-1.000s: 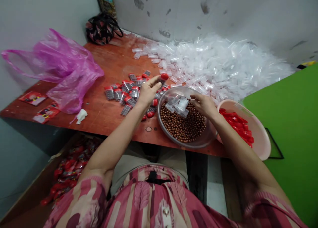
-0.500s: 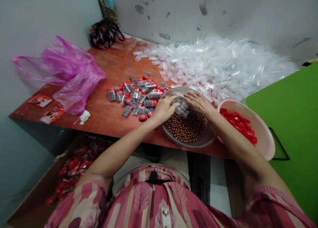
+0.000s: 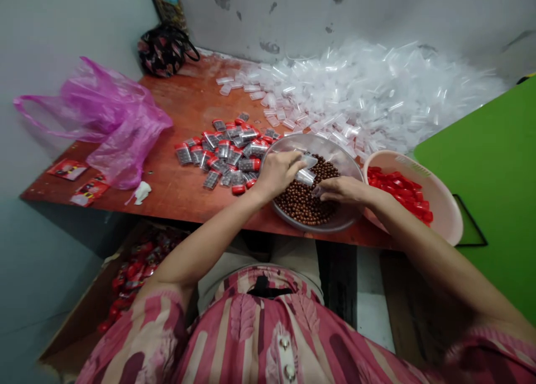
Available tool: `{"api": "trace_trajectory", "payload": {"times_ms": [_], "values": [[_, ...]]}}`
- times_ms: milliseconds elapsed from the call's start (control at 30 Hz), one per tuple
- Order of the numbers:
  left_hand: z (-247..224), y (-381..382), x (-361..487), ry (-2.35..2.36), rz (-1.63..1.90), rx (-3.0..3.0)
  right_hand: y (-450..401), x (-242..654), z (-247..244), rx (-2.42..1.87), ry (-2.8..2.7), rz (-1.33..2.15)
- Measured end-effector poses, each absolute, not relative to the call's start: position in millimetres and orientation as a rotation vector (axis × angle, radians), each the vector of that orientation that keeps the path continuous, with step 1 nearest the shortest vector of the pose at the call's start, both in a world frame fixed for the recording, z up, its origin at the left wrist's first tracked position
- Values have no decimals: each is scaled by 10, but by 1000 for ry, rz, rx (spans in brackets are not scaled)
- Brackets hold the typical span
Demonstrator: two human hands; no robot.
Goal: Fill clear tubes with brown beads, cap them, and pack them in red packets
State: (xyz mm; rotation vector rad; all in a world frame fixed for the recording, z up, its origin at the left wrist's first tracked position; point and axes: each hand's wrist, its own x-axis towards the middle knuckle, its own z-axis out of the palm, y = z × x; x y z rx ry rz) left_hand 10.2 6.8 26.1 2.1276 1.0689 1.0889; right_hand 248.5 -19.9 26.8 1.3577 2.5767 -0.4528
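A round metal bowl (image 3: 354, 216) holds many small brown beads (image 3: 307, 208). Over its left side my left hand (image 3: 277, 173) is closed on clear plastic containers (image 3: 305, 176), whose ends stick out to the right of the fingers. My right hand (image 3: 341, 190) is over the right part of the beads, fingers pinched on a small clear piece at their tips, probably another clear container. Left of the bowl lies a pile of filled clear containers with red caps (image 3: 224, 149).
Behind the bowl spreads a big heap of clear containers (image 3: 377, 94). A pink basket (image 3: 446, 222) of red caps (image 3: 402, 191) stands at the right, beside a green panel (image 3: 494, 166). Leftward are a purple plastic bag (image 3: 121, 116), red cards (image 3: 90, 190) and a dark floral bag (image 3: 163, 50).
My right hand has moved down and away from my left hand, to the beads' right side. My left hand still holds clear containers. The whole view has shifted slightly.
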Motion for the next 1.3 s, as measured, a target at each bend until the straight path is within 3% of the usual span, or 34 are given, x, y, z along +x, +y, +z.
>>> {"api": "trace_trajectory", "payload": {"times_ms": [100,267,600,800,933,1033,1300], "values": [[284,183,174,1094,1087,1984,-262,2395,202,1235,2427,-533],[239,90,130,1043,1084,1946,-351,2335,196,1359,2430,-184],[90,-43,36,1075,1202,1813,-394,2223,230,1164,2508,-107],[62,-58,35,1071,1277,1784,-404,2085,212,1229,2377,224],[44,-61,31,1085,1290,1766,-359,1787,79,1083,2511,-25],[39,-64,34,1102,1290,1772,-303,1706,49,1218,2580,-311],[85,-59,19,1067,1191,1741,-407,2059,257,1927,2555,-1591]]}}
